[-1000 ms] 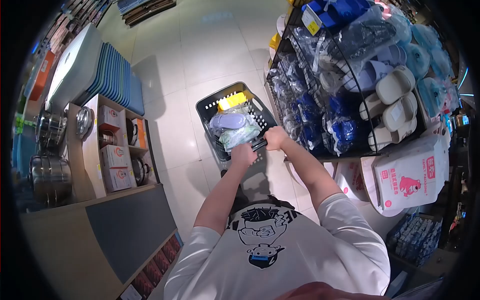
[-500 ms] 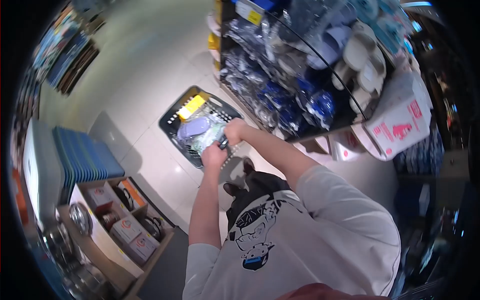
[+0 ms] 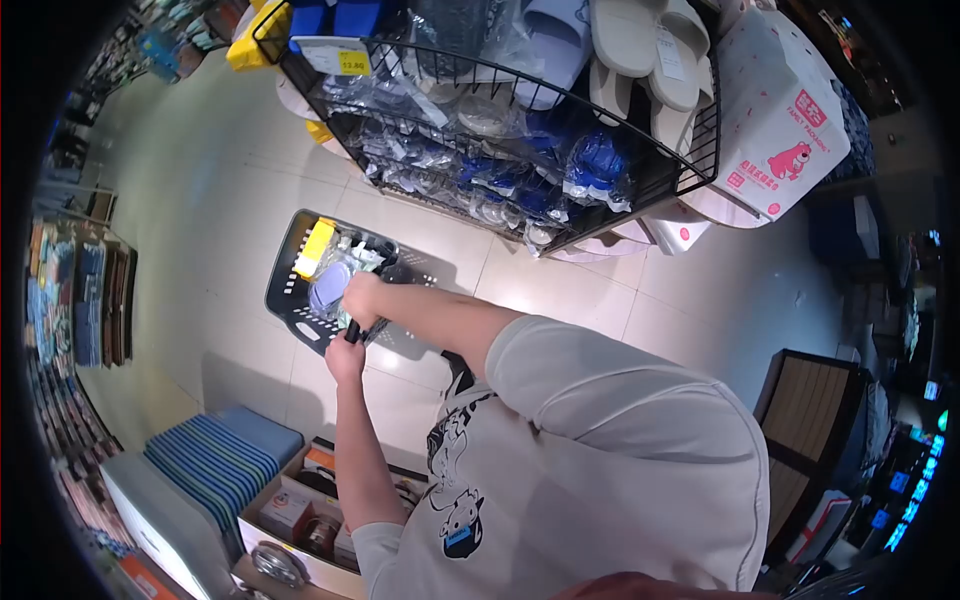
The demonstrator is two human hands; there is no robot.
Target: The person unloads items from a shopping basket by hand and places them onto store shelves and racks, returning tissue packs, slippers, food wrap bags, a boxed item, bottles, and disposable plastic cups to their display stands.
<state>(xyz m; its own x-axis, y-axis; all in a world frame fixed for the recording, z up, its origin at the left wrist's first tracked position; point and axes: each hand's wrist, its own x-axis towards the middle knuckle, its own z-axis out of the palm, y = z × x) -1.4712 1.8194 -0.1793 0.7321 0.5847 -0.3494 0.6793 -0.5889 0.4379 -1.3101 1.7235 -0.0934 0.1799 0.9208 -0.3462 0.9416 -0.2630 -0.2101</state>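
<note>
A dark perforated shopping basket (image 3: pixel 308 328) is in front of me, above the tiled floor. My left hand (image 3: pixel 345 359) is closed around the near end of its black handle (image 3: pixel 353 332). Further up, my right hand (image 3: pixel 362 299) grips the same handle and hides part of it. Inside the basket lie a yellow item (image 3: pixel 316 249), a lavender slipper (image 3: pixel 329 287) and clear plastic packaging, partly covered by my right hand.
A wire rack (image 3: pixel 640 140) of wrapped blue, lavender and beige slippers spans the top. White tissue packs (image 3: pixel 775 125) stand beside it. Blue stacked boards (image 3: pixel 215 445) and a boxed-cookware shelf (image 3: pixel 300 545) are at the lower left, folded textiles (image 3: pixel 90 300) at the far left.
The view has turned, and the basket with both hands now appears further left and at another angle. The slipper rack looks closer across the top. Both hands have kept hold of the handle.
</note>
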